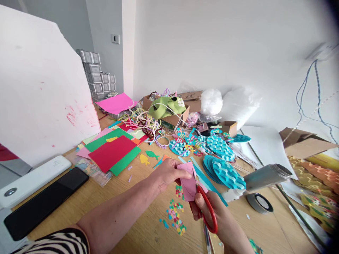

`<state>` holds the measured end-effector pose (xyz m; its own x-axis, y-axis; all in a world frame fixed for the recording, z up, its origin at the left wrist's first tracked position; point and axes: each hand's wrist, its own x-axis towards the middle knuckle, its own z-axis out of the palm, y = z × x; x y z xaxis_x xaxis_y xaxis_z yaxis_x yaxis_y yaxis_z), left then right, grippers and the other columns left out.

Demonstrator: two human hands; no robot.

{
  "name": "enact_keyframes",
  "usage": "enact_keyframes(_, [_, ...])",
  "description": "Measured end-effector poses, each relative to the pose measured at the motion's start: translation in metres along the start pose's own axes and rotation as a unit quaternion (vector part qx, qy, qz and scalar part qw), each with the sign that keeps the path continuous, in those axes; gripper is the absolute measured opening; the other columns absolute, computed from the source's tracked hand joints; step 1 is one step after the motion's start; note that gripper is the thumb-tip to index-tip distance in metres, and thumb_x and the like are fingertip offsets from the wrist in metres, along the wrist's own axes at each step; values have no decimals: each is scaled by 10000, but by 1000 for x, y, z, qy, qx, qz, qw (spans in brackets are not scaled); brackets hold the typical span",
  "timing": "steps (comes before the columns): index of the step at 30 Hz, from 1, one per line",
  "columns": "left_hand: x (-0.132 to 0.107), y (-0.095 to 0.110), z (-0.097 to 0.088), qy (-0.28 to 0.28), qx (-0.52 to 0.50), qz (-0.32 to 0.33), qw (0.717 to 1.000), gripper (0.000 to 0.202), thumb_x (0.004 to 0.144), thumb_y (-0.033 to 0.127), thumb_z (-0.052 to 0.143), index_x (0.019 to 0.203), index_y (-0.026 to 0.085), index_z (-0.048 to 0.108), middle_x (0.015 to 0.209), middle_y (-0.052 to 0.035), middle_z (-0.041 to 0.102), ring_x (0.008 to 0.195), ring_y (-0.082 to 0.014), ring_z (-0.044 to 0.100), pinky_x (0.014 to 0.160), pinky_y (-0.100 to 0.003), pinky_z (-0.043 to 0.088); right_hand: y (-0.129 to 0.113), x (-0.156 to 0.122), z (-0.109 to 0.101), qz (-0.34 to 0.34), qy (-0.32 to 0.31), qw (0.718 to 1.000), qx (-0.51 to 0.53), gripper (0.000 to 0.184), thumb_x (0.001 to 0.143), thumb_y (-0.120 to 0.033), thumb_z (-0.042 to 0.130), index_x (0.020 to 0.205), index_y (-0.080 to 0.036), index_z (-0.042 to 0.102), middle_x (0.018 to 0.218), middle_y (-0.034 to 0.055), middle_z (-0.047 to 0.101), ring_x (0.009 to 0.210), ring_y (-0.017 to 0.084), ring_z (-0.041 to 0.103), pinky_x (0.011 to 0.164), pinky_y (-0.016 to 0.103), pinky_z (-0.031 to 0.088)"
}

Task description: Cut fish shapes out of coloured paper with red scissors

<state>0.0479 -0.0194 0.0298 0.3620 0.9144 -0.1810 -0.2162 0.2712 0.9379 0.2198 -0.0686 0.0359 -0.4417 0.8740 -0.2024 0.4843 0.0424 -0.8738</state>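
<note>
Left hand (pixel 171 173) pinches the pink paper (pixel 186 192) thumb on top, just below centre of frame; right hand (pixel 208 208) is wrapped round the red-handled scissors (pixel 212 218), fingers at the loops, blades at the paper's right side. Exact blade gap: cannot tell. Risks, my judgement: left thumb sits right by the blades, so a longer snip or slip could nick it; paper is held in the air by one pinch, so it could bend or twist and pull the cut off the dark line on its lower part. A dropped offcut could land among the paper dots (pixel 173 215), lower centre, and get mixed in. A right elbow swing could knock the metal bottle (pixel 265 178), right of frame, or the tape roll (pixel 259 203) below it. Containers: cardboard box (pixel 186 114), upper centre, holds green material (pixel 161 108) with a white flower; rest of contents hidden. Small box (pixel 229 129), right of centre: inside can't be made out. Metal bottle is tipped over, mouth facing right, inside too dark to tell. Clear packet (pixel 104 179), left, has printed pieces, partly covered by red sheet (pixel 113 152).
</note>
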Motion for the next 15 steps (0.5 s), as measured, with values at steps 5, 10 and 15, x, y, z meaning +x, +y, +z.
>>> enact_keyframes(5, [1,-1,-1,-3,2,0,1000,236,544,337,697,634,135,611,576,8,548,540,-99,473,546,-251,344,2,0,1,-9,0,1000,-4,697,804,-815,322,536,-191,478,503,24,486,494,124,408,507,281,284])
enact_keyframes(10, [2,-2,-1,-2,-1,-1,1000,242,545,337,701,645,130,625,580,4,555,542,-99,478,550,-253,349,1,1,0,-8,-4,1000,-3,713,791,-833,313,508,-196,469,476,13,456,472,114,376,494,284,251])
enact_keyframes(15, [1,-1,-1,-3,-5,-5,1000,260,546,346,705,657,123,634,580,1,560,541,-99,483,548,-248,352,-3,1,0,8,0,1000,-5,724,776,-846,307,479,-203,459,456,20,448,457,115,372,487,286,244])
